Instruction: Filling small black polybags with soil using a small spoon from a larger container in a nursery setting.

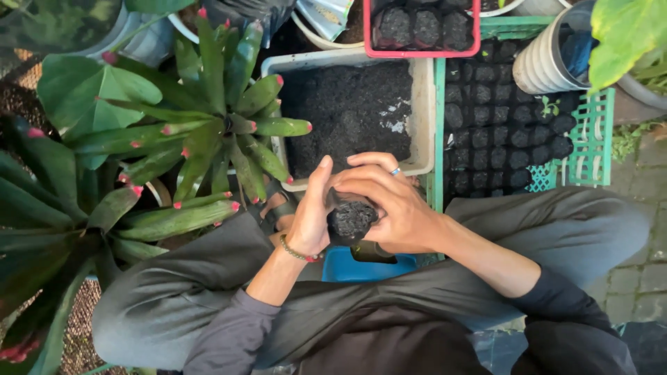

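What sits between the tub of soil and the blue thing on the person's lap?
In the head view, both hands, left hand and right hand, cupping a small black bag of soil.

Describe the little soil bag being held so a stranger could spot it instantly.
Start at the white tub of dark soil. Just below it, the left hand and right hand cup a small black soil-filled bag. Unlike the bags lined up in the green crate, it's lifted off the ground.

This is an outdoor garden nursery corner. At twelve o'clock sits a pale trough of dark soil; at two o'clock a green crate holds rows of small black soil-filled seedling bags. At nine o'clock spread red-tipped succulent leaves. At three o'clock lies brick paving.
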